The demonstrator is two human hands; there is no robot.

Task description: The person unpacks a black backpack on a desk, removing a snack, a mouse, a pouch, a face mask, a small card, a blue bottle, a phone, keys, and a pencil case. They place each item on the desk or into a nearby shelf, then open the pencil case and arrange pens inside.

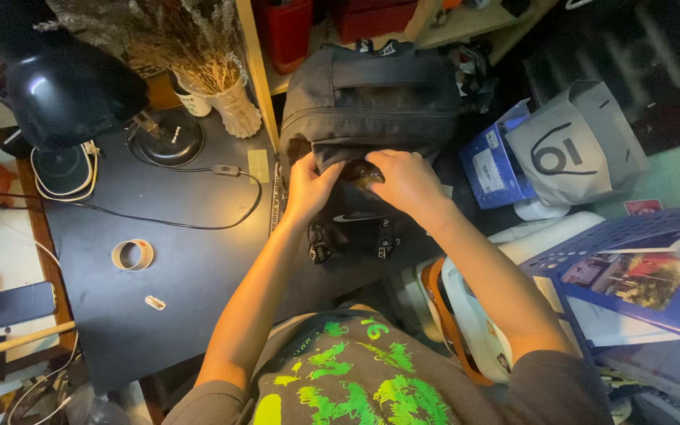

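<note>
Black fabric of backpack (371,102) bunched under both hands, bag standing upright just right of desk edge, approx centre frame. Left hand (308,187) curled, fingers pinching a fold of the front flap, thumb tucked toward the opening. Right hand (407,182) bent over same spot, fingers clenched on the fabric w/ a small dark shiny object (365,173) showing between the two hands; can't tell which hand holds it, or what it is. Hands nearly touching at fingertips. Straps w/ buckles (352,240) hanging below the wrists.

Left of bag: dark desk top (182,299). On it, roll of tape (132,254) near the front-left, small scrap (154,302) just below it, black desk lamp (72,94) w/ round base and cable (198,224) trailing across. Jar of dried stems (234,110) at back edge, beside lamp base. Phone (17,304) on lighter shelf, far left.

Right of bag: blue box (493,161), grey bag (580,145) leaning on it, blue perforated crate (631,236) w/ printed booklets (639,283). White-orange object (458,315) under right forearm. Cluttered, dim room.
</note>
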